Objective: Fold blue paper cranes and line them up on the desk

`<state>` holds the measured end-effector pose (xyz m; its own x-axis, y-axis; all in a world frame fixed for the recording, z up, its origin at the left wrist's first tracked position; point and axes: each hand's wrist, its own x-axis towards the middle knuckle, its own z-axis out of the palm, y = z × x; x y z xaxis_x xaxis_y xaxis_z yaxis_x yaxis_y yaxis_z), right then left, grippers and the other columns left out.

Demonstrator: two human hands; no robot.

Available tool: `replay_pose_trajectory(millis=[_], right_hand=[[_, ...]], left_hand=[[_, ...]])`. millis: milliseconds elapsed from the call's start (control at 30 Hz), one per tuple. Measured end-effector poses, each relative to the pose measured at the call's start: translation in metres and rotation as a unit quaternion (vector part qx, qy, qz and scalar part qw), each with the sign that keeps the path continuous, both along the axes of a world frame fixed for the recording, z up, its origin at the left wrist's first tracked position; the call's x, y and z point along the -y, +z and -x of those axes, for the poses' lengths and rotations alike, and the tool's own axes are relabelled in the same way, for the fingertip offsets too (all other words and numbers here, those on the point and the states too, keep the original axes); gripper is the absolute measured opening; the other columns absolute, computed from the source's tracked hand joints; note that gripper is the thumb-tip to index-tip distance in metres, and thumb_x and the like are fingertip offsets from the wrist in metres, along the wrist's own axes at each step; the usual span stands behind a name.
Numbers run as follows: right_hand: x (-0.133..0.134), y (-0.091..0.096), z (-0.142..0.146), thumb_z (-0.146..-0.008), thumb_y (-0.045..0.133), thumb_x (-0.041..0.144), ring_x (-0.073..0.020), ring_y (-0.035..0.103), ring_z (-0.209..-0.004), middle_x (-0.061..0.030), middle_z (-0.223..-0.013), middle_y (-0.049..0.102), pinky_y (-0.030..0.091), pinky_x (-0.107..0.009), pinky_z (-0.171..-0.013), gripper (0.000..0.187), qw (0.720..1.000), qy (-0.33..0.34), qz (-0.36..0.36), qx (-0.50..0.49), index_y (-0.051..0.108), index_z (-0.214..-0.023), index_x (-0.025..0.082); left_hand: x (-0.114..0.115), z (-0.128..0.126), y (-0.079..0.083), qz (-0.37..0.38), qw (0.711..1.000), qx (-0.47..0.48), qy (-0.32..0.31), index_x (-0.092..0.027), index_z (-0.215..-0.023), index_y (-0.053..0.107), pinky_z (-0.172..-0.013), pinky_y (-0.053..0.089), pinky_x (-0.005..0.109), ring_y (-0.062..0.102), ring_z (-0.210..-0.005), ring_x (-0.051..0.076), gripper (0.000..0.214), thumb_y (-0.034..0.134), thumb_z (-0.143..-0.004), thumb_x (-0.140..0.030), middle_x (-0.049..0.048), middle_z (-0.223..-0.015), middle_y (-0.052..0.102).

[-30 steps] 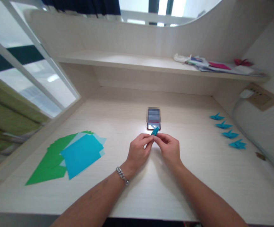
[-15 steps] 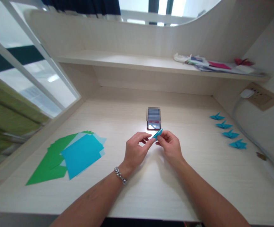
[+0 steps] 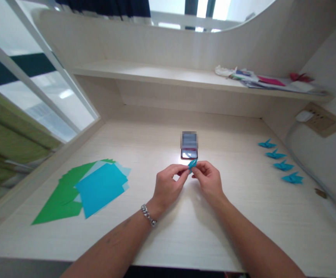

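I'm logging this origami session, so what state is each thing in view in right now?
left hand: shut, fingertips pinching the blue paper piece.
right hand: shut, pinching the same piece.
blue paper piece: folded small, held off the desk.
phone: screen lit.
paper cranes: four, folded, in a row, untouched.
loose sheets: flat, unfolded, overlapping.
charger: plugged in.

Four blue paper cranes (image 3: pixel 275 155) on the counter (image 3: pixel 185 235). Two hands, the left hand (image 3: pixel 168 186) and the right hand (image 3: pixel 210 184), share one small blue folded piece (image 3: pixel 192 163). One phone (image 3: pixel 189 149), one bracelet (image 3: pixel 149 215). The overlapping green and blue sheets (image 3: pixel 98 189) cannot be counted.
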<state>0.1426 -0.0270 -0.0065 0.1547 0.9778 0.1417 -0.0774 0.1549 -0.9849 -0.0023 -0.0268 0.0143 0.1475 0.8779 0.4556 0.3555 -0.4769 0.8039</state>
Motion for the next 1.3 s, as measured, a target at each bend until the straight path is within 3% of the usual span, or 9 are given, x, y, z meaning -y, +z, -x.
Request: replay_pose_trajectory(millis=[267,500,733,1033,1300], right_hand=[[-0.003,-0.010,0.001,-0.074,0.070,0.036,-0.0166,0.063,-0.068,-0.0026,-0.076,0.069,0.050,-0.029,-0.062,0.020,1.000,0.006,0.005,0.029,0.065,-0.083,0.018],[-0.004,-0.012,0.000,-0.073,0.071,0.033,-0.0170,0.063,-0.069,-0.0035,-0.076,0.069,0.050,-0.029,-0.064,0.019,0.999,0.018,0.026,0.017,0.066,-0.083,0.017],[-0.001,-0.008,-0.001,-0.071,0.073,0.032,-0.0166,0.061,-0.066,-0.0024,-0.073,0.068,0.049,-0.029,-0.063,0.018,0.998,0.038,0.044,-0.010,0.069,-0.080,0.017],[-0.001,-0.003,-0.001,-0.069,0.074,0.039,-0.0164,0.061,-0.066,-0.0038,-0.076,0.070,0.048,-0.028,-0.061,0.027,0.996,0.030,0.080,-0.005,0.070,-0.084,0.017],[-0.003,-0.011,-0.004,-0.070,0.074,0.036,-0.0163,0.060,-0.065,-0.0046,-0.072,0.069,0.049,-0.031,-0.066,0.022,0.998,0.025,0.065,0.003,0.072,-0.078,0.016]], left_hand=[[-0.007,-0.001,-0.010,0.071,0.996,0.045,0.000,-0.018,-0.085,0.070,-0.070,0.056,0.029,0.067,-0.080,0.018,0.014,0.061,-0.086,-0.029,0.0063,-0.088,0.071],[-0.012,0.000,-0.020,0.159,0.975,0.152,-0.039,-0.015,-0.100,0.067,-0.075,0.056,0.032,0.069,-0.081,0.019,0.021,0.066,-0.082,-0.026,0.0083,-0.090,0.073],[-0.013,0.000,-0.019,0.197,0.966,0.150,-0.066,-0.014,-0.094,0.071,-0.078,0.055,0.031,0.068,-0.084,0.019,0.017,0.066,-0.081,-0.024,0.0100,-0.094,0.073],[-0.012,-0.002,-0.019,0.220,0.964,0.131,-0.074,-0.013,-0.084,0.070,-0.067,0.051,0.026,0.064,-0.073,0.016,0.017,0.066,-0.080,-0.029,0.0075,-0.081,0.072],[-0.010,-0.003,-0.015,0.260,0.949,0.152,-0.091,-0.012,-0.082,0.070,-0.064,0.049,0.025,0.064,-0.070,0.015,0.014,0.069,-0.078,-0.026,0.0072,-0.079,0.072]])
